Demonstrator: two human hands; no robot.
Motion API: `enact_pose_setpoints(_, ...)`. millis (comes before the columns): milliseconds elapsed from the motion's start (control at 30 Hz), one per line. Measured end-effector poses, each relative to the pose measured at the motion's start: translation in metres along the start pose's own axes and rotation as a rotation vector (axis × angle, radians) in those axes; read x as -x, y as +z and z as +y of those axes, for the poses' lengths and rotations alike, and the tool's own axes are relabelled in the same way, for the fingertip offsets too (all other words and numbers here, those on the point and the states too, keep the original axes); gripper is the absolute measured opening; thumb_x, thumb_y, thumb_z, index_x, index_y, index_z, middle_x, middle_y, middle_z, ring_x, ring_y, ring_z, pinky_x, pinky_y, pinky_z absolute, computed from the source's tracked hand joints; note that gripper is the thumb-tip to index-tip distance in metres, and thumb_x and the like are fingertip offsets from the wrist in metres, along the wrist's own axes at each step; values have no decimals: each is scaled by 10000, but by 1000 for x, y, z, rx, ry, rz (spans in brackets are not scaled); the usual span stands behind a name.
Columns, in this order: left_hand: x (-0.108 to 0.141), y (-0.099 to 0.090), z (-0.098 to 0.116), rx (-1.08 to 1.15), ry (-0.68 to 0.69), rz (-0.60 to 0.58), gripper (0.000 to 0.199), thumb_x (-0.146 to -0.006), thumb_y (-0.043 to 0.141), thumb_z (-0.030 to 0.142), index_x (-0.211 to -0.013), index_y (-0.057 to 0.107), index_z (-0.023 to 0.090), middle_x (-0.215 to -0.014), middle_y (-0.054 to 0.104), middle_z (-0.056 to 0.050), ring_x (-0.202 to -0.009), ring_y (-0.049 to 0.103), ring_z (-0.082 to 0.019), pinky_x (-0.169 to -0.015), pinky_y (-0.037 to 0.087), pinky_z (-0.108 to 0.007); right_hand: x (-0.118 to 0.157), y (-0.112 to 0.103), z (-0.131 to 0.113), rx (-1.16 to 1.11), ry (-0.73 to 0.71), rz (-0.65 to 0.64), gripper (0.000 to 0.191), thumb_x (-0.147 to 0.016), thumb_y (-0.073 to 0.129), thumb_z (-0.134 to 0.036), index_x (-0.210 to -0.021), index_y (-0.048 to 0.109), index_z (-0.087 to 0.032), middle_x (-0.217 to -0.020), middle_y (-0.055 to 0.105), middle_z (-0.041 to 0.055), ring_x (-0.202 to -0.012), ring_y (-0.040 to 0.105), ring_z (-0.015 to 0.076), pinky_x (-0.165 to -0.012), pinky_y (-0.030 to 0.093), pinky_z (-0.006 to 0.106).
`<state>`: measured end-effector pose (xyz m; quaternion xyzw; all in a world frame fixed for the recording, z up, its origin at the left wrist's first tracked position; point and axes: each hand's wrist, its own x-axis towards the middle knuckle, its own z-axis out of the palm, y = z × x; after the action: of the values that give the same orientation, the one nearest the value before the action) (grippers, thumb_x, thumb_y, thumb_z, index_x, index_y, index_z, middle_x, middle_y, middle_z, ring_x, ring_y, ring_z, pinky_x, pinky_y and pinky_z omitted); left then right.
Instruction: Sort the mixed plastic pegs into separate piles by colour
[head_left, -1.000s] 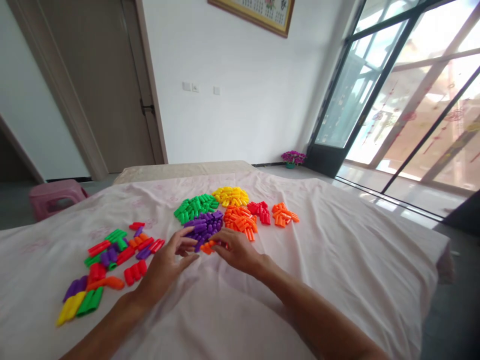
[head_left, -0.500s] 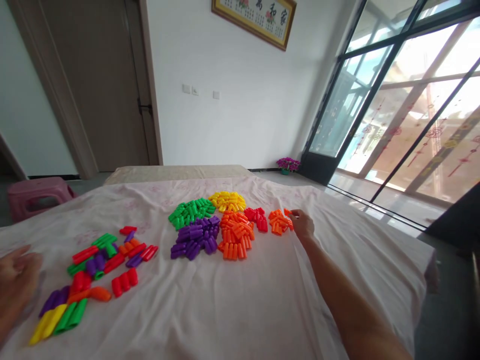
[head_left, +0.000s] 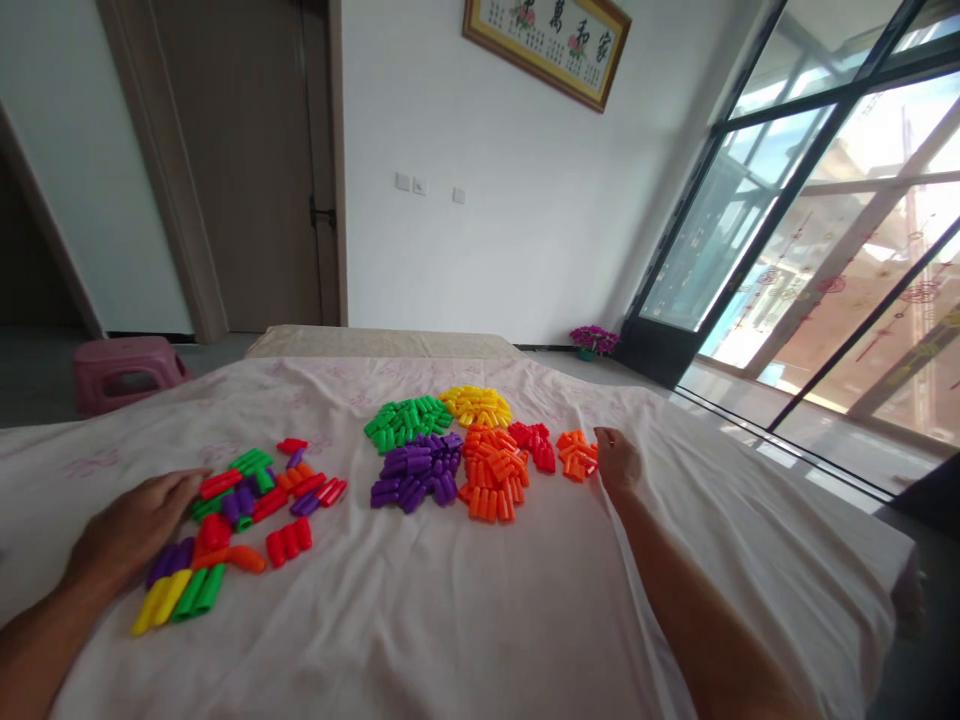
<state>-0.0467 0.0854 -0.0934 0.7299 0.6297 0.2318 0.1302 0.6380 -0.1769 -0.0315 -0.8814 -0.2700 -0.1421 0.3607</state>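
Note:
My left hand reaches over the left edge of a mixed group of red, green, purple, orange and yellow plastic pieces, its fingertips at a red piece; whether it grips anything is unclear. On the right, my right hand rests with curled fingers beside a small orange pile; its fingertips are too small to read. Sorted piles lie mid-cloth: green, yellow, purple, a larger orange one and red.
A wrinkled pale cloth covers the surface. Behind it stand a pink stool at the left and potted purple flowers by the glass doors. A framed picture hangs on the wall.
The view has shifted left, so the scene sits further right. My left hand has moved in from the left edge to the mixed pieces. My right hand remains by the small orange pile.

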Motion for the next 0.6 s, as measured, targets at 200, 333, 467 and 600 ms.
enact_pose_setpoints(200,11,-5,27,-27,144,4,474,-935,354,416,-1170,688,175,-1327,665,-116,-1229,578,-246,-1047,395,-337,65,2,-112,-517,-383,-25,370,-926,495,-457,-1001,714,-169,-983,723,97,-802,668,207,-783,491,327)
enact_pose_setpoints(333,12,-8,31,-66,138,-6,511,-956,301,437,-1170,699,199,-1318,671,-89,-1216,590,-237,-1021,410,-304,144,-10,-195,-620,-805,-401,238,-962,529,-376,-996,710,-225,-989,714,64,-922,666,207,-843,511,334)
enact_pose_setpoints(467,14,-12,35,-76,140,-15,539,-974,260,442,-1175,695,194,-1309,672,-86,-1204,597,-227,-982,425,-286,212,-3,-249,-512,-1036,-718,211,-935,555,-202,-1073,709,-242,-1053,720,46,-989,660,195,-880,505,321)
enact_pose_setpoints(600,15,-15,37,-55,138,-15,528,-977,265,425,-1164,701,192,-1286,681,-92,-1184,606,-221,-964,429,-277,247,26,-284,-319,-1154,-765,250,-892,572,-123,-1068,717,-225,-1073,729,61,-1024,634,217,-920,471,338)
